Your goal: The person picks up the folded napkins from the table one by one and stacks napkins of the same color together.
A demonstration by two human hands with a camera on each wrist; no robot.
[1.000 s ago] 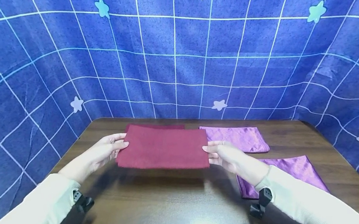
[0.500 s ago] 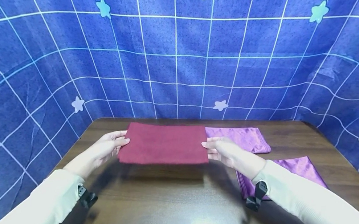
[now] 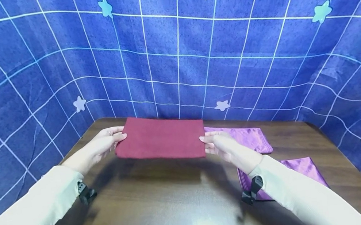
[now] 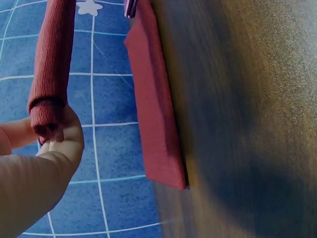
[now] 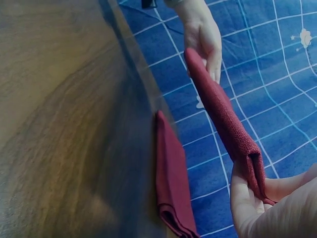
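Note:
Between my two hands a folded dark red cloth [image 3: 161, 138] is held up above the table, stretched flat. My left hand [image 3: 102, 144] pinches its left end, thumb on top and fingers beneath. At the opposite end my right hand [image 3: 221, 145] pinches it the same way. Below the held piece, a second folded dark red cloth [image 4: 156, 104] lies on the table near the back edge. It also shows in the right wrist view, where its folded layers [image 5: 173, 178] are visible; in the head view the held cloth hides it.
Two folded purple satin cloths lie to the right: one [image 3: 249, 139] at the back, another [image 3: 300, 169] nearer, partly under my right forearm. The brown wooden table [image 3: 164, 209] ends at a blue curtain [image 3: 168, 55] with white grid lines, which surrounds it at the back and sides.
Both hands have moved the held red cloth slightly away toward the back of the table. The lower red cloth, visible behind it earlier, is now covered in the head view.

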